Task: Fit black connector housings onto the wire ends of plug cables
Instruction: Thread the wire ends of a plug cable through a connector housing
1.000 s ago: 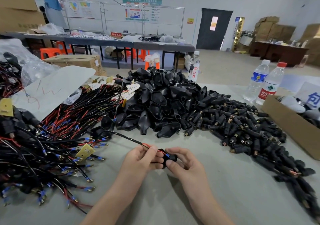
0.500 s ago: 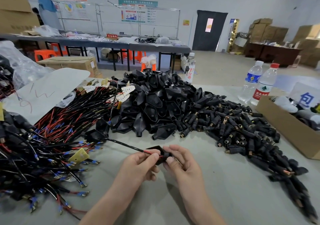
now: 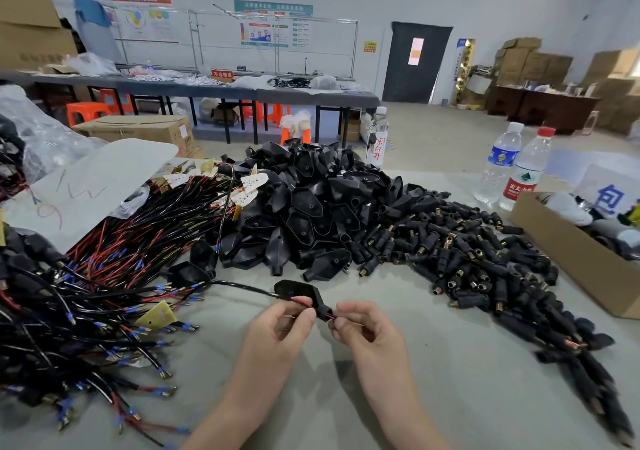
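The connector housing (image 3: 298, 292) is held clear of the worktop (image 3: 450, 397), between the two grips, so that the leads can pass through it freely; its wide mouth faces away from the left grip (image 3: 273, 332), toward the cable side, and its narrow neck points at the right grip (image 3: 367, 335).

The plug cable (image 3: 239, 285) enters from the far-left side of the left grip; its red and black leads run through the housing, and the wire ends (image 3: 331, 317) emerge at the neck.

Left grip: thumb and forefinger pinch the housing near its neck, apparently to steady it; the remaining fingers are curled beneath; the forearm rises from the near edge of the view.

Right grip: thumb and forefinger tips pinch the wire ends just beyond the neck, a hold suited to drawing them through; the other fingers are folded into the palm.

Judged stage: housing threaded onto the leads, not yet seated.

Supply positions: loose housings (image 3: 311, 207) are heaped beyond both grips; unprocessed cables (image 3: 104, 276) lie left of the left grip, within reach.
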